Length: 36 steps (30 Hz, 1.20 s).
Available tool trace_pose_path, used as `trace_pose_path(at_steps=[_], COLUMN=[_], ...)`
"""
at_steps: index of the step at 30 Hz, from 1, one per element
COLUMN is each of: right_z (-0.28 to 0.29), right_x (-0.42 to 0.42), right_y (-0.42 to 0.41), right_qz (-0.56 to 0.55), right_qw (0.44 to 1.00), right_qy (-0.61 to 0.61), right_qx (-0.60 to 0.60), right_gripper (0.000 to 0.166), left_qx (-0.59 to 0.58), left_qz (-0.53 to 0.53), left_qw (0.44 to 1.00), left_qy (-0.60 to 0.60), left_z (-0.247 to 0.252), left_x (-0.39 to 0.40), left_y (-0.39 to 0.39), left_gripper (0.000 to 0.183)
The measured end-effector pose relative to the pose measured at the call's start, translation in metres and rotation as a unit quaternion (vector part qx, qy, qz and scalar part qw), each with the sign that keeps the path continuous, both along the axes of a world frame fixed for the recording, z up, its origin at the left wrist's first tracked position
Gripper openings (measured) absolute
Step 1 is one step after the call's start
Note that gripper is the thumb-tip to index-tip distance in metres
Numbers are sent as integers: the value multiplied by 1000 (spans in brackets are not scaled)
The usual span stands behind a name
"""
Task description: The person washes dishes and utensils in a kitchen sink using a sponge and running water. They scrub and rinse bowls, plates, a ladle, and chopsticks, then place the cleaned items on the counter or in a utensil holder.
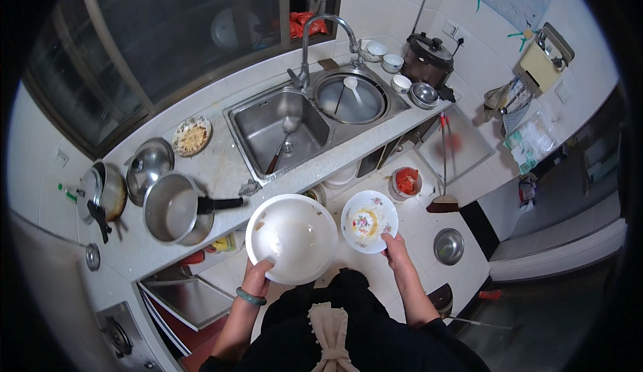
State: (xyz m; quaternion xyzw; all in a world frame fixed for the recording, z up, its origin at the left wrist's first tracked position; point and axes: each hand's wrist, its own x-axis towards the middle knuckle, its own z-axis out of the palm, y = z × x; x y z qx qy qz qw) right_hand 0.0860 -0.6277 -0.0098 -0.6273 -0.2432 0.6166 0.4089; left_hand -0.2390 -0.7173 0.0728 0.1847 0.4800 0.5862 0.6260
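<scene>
My left hand grips the near rim of a large white bowl, its thumb over the edge. A few brownish bits cling to the bowl's inner wall. In my right hand is a white floral plate, pinched at its near right rim. Yellow residue rings the plate's middle. Both are held up in front of my body, over the floor, with a narrow gap between them. Beyond them, a ladle lies in the left basin of the steel sink. A white spoon lies in the round basin.
On the counter at left stand an open pot, a metal lid and a dish of food. Bowls and a dark cooker stand at right. A cabinet door hangs open; a bin and metal basin are on the floor.
</scene>
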Motion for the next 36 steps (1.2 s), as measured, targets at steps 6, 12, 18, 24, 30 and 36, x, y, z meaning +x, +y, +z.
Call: trace_pose_path(at_steps=[6, 12, 18, 24, 30, 36], right_z=[-7, -20, -31, -84, -29, 18], right_x=[23, 28, 14, -18, -103, -127], right_y=[109, 248, 367, 451, 452, 464], right_qz=[-10, 50, 247, 439, 449, 537], right_qw=[1000, 998, 963, 879, 889, 840], right_qy=[8, 14, 93, -7, 94, -13], right_qx=[15, 45, 53, 187, 11, 79], right_gripper=[20, 23, 33, 33, 34, 33], left_qx=[3, -27, -63, -120, -58, -109], left_qz=[33, 152, 281, 416, 367, 312], left_qw=[999, 988, 957, 895, 925, 942], left_qy=[12, 28, 44, 106, 78, 58], left_z=[-6, -24, -21, -38, -70, -62], left_x=[14, 23, 27, 30, 42, 60], left_y=[86, 169, 251, 308, 320, 356], left_gripper=[57, 56, 58, 51, 51, 55])
